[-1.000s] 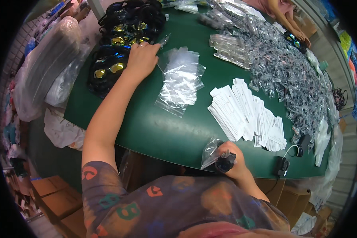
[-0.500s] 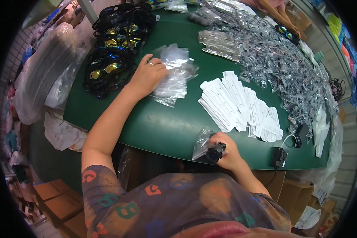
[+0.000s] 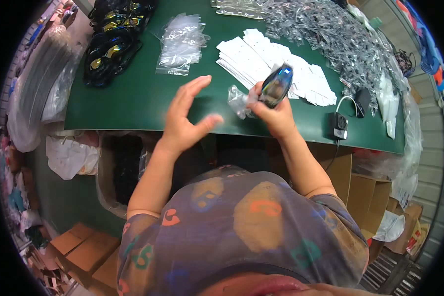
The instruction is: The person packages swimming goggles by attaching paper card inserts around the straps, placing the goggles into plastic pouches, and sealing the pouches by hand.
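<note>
My right hand grips dark swim goggles with a shiny mirrored lens, raised over the near side of the table. A crumpled clear plastic piece shows beside its fingers; whether the hand holds it too is unclear. My left hand is in the air near the table's front edge, thumb and fingers apart, with nothing in it. Beyond it lies a stack of clear plastic bags. Fanned white paper slips lie behind the goggles, partly covered by them.
More mirrored goggles are piled at the left of the green table. Many small clear packets heap up at the far right, near clear plastic cases. A small black device with a cable sits at the right front. Cardboard boxes stand below.
My left hand has left the bag stack and come back toward me. My right hand has lifted and turned the goggles, whose mirrored lens now shows. The view has shifted nearer to my body.
</note>
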Demonstrator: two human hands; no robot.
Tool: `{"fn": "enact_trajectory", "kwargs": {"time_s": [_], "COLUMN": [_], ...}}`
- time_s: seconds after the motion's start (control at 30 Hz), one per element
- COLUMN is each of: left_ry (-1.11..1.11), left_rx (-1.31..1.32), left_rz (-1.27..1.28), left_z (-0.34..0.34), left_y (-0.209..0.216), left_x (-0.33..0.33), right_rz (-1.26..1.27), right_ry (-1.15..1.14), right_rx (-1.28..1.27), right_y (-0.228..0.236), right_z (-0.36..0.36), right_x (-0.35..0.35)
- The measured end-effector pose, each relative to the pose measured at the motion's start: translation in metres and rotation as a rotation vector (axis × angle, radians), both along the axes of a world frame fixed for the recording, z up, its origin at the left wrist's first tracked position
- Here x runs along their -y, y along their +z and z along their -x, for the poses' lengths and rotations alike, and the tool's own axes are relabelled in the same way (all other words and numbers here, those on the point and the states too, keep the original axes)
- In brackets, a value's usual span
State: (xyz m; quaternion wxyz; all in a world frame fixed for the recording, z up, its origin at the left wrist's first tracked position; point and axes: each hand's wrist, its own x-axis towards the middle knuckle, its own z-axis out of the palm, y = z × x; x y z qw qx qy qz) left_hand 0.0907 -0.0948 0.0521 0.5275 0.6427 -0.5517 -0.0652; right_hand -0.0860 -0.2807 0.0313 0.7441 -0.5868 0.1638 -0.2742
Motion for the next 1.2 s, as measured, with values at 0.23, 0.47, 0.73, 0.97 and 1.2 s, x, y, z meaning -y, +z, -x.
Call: {"fn": "enact_trajectory", "kwargs": {"time_s": [0.23, 0.47, 0.73, 0.97, 1.2], "left_ry": [-0.145, -0.285, -0.176, -0.027, -0.292], "left_rx": [-0.141, -1.015, -1.581, -0.102, -0.417], "left_rz": [0.003, -0.024, 0.658, 0.063, -0.447], "left_z": [0.048, 0.029, 0.014, 0.04, 0.028], "left_y": [0.001, 0.007, -0.017, 0.019, 0.027], "left_x": [0.002, -0.016, -0.032, -0.035, -0.035], "right_rz": [-0.277, -0.327, -0.473, -0.182, 0.099], "right_ry": [0.155, -0.025, -0.02, 0.263, -0.027], "right_rx": [0.064, 0.117, 0.03, -0.168, 0.145], "right_y": [0.049, 0.044, 0.022, 0.045, 0.084], "right_z": [0.015, 0.019, 0.023, 0.03, 0.043], "right_x": [-0.026, -0.022, -0.045, -0.046, 0.009]}}
